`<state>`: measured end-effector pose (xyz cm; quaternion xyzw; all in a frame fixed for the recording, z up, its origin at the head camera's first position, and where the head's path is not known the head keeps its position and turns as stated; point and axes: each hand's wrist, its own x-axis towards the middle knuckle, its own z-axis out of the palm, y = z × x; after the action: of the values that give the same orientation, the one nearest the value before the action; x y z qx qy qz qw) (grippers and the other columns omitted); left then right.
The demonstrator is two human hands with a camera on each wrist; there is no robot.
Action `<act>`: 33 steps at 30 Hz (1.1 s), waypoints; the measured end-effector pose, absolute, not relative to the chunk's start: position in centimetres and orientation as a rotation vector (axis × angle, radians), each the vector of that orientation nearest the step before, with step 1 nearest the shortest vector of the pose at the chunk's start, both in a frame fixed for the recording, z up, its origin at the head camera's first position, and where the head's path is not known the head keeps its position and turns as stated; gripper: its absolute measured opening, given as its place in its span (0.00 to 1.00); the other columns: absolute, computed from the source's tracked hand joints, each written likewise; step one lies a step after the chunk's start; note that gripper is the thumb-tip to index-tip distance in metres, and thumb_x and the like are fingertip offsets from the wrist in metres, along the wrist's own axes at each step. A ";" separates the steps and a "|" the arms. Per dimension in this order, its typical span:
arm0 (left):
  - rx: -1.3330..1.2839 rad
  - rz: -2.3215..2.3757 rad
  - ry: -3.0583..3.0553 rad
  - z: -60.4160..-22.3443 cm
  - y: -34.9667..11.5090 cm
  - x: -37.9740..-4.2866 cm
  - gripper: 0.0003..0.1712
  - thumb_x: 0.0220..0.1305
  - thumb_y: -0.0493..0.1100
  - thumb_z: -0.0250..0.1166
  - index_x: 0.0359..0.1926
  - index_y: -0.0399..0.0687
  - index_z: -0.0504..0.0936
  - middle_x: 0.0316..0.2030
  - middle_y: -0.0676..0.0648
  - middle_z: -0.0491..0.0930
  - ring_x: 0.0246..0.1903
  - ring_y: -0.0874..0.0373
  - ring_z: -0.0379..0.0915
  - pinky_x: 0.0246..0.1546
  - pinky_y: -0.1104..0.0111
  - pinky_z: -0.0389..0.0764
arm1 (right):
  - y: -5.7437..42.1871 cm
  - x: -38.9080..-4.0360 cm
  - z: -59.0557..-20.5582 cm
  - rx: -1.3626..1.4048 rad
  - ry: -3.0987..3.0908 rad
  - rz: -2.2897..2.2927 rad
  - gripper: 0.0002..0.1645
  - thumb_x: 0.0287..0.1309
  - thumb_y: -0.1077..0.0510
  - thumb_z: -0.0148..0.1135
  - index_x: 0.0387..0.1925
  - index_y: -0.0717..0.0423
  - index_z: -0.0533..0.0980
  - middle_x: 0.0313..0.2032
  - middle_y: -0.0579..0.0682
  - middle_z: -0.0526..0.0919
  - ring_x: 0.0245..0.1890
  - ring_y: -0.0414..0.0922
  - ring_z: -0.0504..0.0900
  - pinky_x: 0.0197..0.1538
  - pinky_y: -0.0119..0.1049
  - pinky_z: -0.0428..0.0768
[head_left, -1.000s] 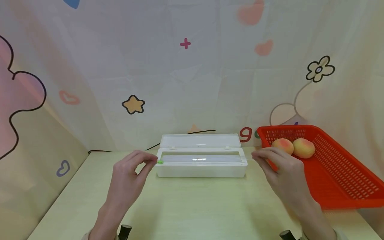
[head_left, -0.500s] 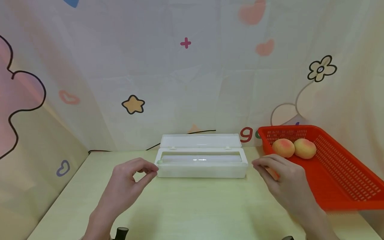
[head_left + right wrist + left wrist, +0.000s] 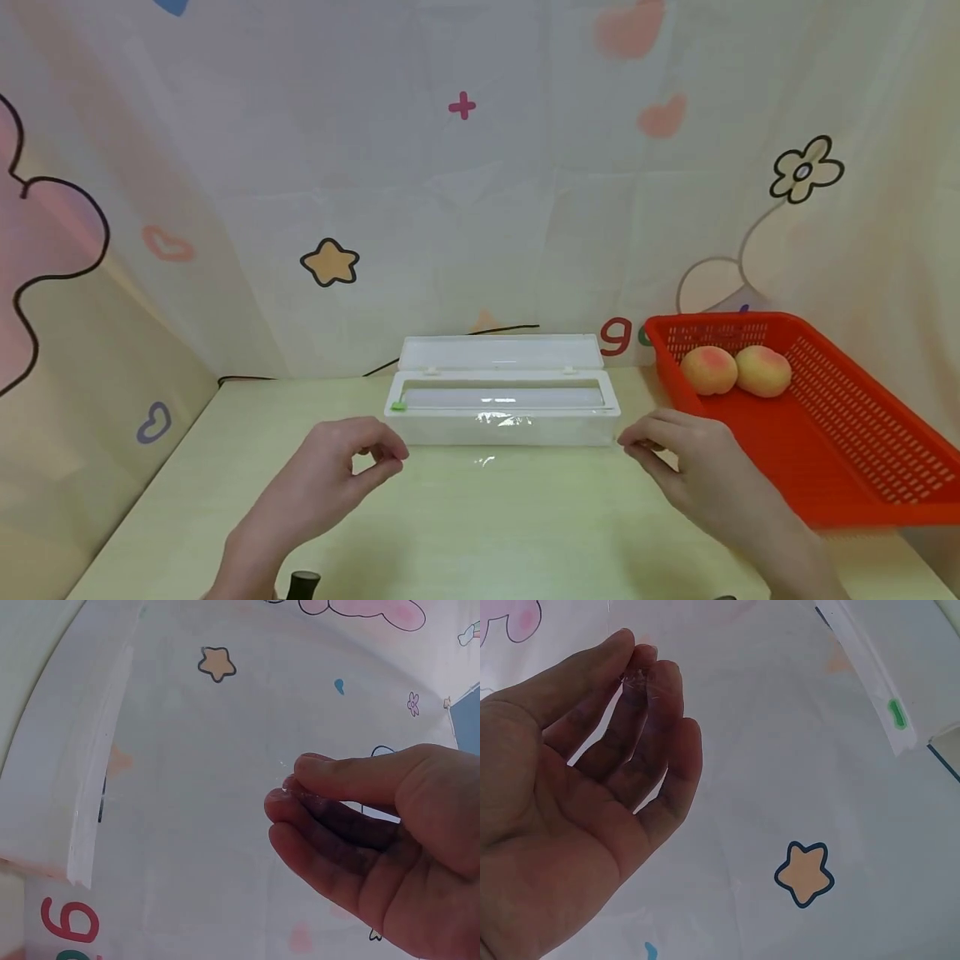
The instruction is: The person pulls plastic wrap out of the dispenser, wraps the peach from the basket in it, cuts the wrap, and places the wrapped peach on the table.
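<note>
A white cling film dispenser (image 3: 504, 429) stands on the table with its lid raised, its roll and a green slide cutter (image 3: 398, 407) showing. Clear cling film (image 3: 485, 461) stretches from it towards me, told mainly by its glints. My left hand (image 3: 333, 467) pinches one corner between thumb and fingertips, just in front of the box's left end. At the right end, my right hand (image 3: 693, 462) pinches the other corner. In the left wrist view, a crumpled bit of film shows at the fingertips (image 3: 634, 671); the right wrist view shows faint glints by the thumb.
A red plastic basket (image 3: 840, 467) sits at the right, close beside my right hand, with two peaches (image 3: 708, 371) in its far left corner. A printed curtain (image 3: 480, 208) hangs behind the pale table (image 3: 495, 533).
Both hands have come down and towards me from beside the dispenser, drawing film out over its front. Fresh glints show on the film. The dispenser and basket stay in place.
</note>
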<state>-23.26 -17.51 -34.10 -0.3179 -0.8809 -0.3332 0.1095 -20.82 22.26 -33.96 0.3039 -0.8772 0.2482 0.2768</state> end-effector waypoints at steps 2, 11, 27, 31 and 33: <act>-0.946 -1.000 -2.631 -34.4 -17.5 -23.4 0.16 0.62 0.31 0.72 0.36 0.61 0.86 0.32 0.65 0.82 0.34 0.69 0.78 0.33 0.69 0.77 | 22.3 -21.0 -34.2 0.841 -2.426 0.688 0.21 0.43 0.74 0.80 0.34 0.48 0.86 0.33 0.33 0.84 0.32 0.34 0.81 0.37 0.25 0.82; -1.102 -1.044 -2.809 -36.6 -16.7 -25.0 0.14 0.63 0.30 0.70 0.34 0.58 0.83 0.30 0.64 0.79 0.34 0.67 0.76 0.39 0.67 0.80 | 21.9 -22.3 -35.9 0.971 -2.874 0.687 0.14 0.55 0.69 0.74 0.32 0.45 0.83 0.29 0.33 0.79 0.29 0.33 0.74 0.36 0.33 0.81; -1.198 -0.975 -3.073 -40.1 -16.6 -26.5 0.16 0.56 0.27 0.72 0.26 0.53 0.79 0.25 0.61 0.76 0.27 0.68 0.71 0.33 0.69 0.75 | 21.3 -24.0 -40.4 1.104 -3.179 0.684 0.16 0.56 0.68 0.70 0.26 0.46 0.74 0.21 0.35 0.69 0.23 0.34 0.68 0.29 0.30 0.70; -1.165 -0.942 -3.133 -40.8 -16.6 -26.8 0.16 0.52 0.26 0.72 0.24 0.52 0.79 0.24 0.60 0.76 0.26 0.67 0.70 0.31 0.69 0.74 | 21.1 -24.3 -41.3 1.138 -3.172 0.646 0.19 0.52 0.70 0.69 0.22 0.44 0.74 0.20 0.34 0.69 0.22 0.33 0.67 0.28 0.29 0.69; -1.161 -0.926 -3.155 -41.0 -16.6 -26.9 0.16 0.50 0.26 0.72 0.24 0.51 0.80 0.24 0.60 0.77 0.26 0.67 0.71 0.31 0.69 0.74 | 21.0 -24.3 -41.6 1.143 -3.172 0.622 0.19 0.50 0.72 0.67 0.21 0.44 0.74 0.19 0.33 0.69 0.21 0.33 0.66 0.26 0.29 0.68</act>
<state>-26.91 -16.56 -41.02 -0.3280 -0.8913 -0.2615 -0.1721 -24.35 21.01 -41.58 0.3300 -0.9157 0.1796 -0.1428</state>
